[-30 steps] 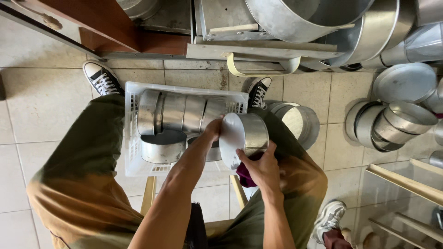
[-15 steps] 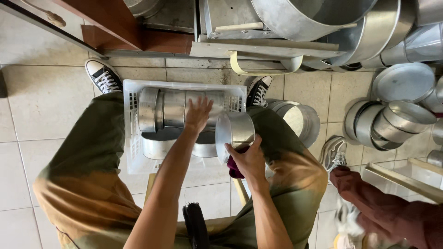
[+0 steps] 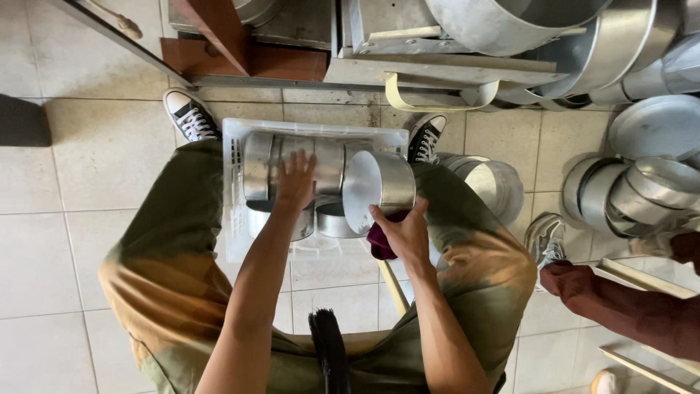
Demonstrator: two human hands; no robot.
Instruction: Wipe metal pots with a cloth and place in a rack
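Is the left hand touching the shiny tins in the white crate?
Touching. The head view shows the left hand lying flat, fingers spread, on the row of shiny tins in the white crate, with no gap between them.

A shiny round metal tin [image 3: 379, 191], tipped sideways, above tins [image 3: 292, 164] rowed in a white crate [image 3: 232, 219].

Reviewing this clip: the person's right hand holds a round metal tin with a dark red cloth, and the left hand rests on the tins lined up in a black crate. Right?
Not quite: the crate is white, not black, as the head view shows. The rest stands: the right hand holds a round metal tin with a dark red cloth, and the left hand rests on the lined-up tins.
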